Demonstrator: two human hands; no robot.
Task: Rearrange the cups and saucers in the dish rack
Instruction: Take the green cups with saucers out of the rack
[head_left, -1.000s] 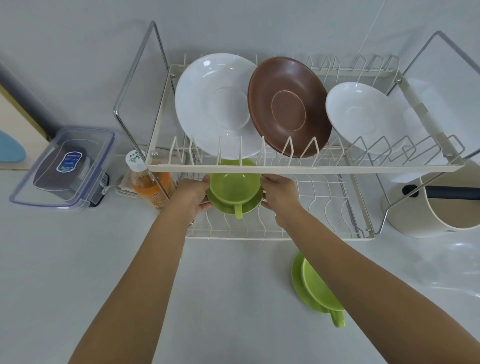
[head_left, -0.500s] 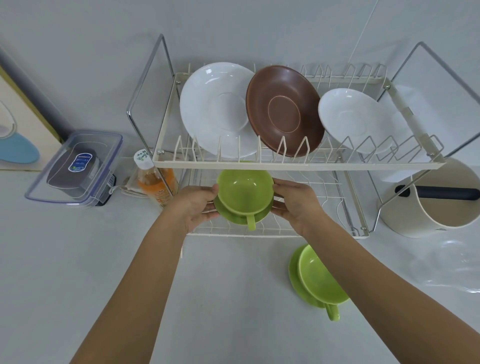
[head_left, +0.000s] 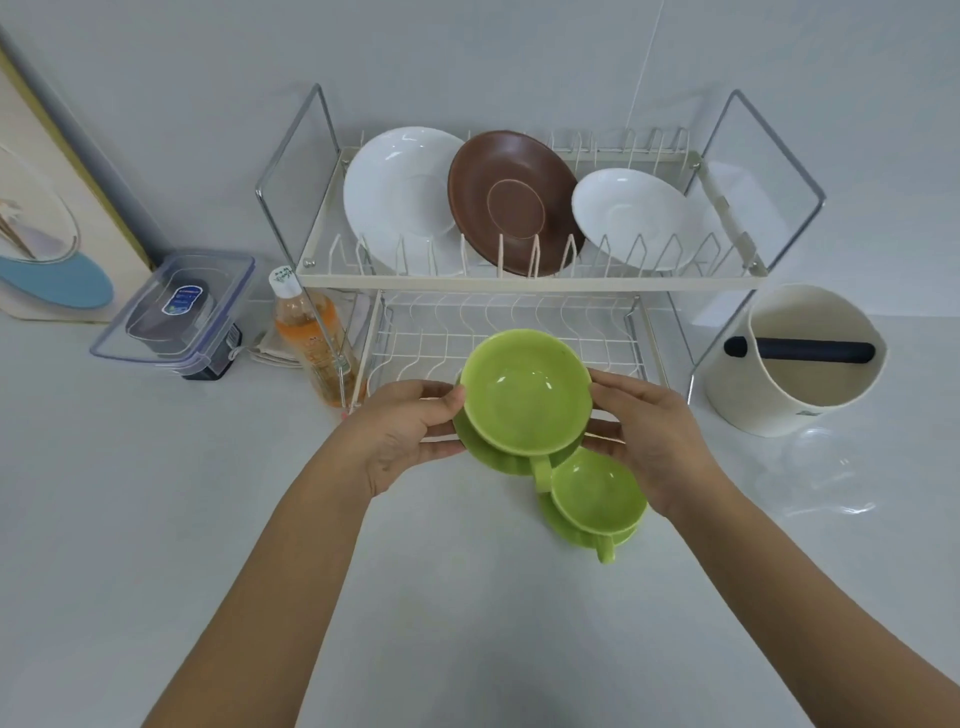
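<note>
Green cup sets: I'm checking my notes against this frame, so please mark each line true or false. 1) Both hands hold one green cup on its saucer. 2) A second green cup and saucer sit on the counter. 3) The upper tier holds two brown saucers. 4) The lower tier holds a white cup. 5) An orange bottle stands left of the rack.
1) True: the left hand and right hand hold the green cup on its green saucer.
2) True: the second cup sits on the second saucer on the counter.
3) False: one brown saucer stands between two white saucers in the dish rack.
4) False: no cup shows on the lower tier.
5) True: the orange bottle.
</note>
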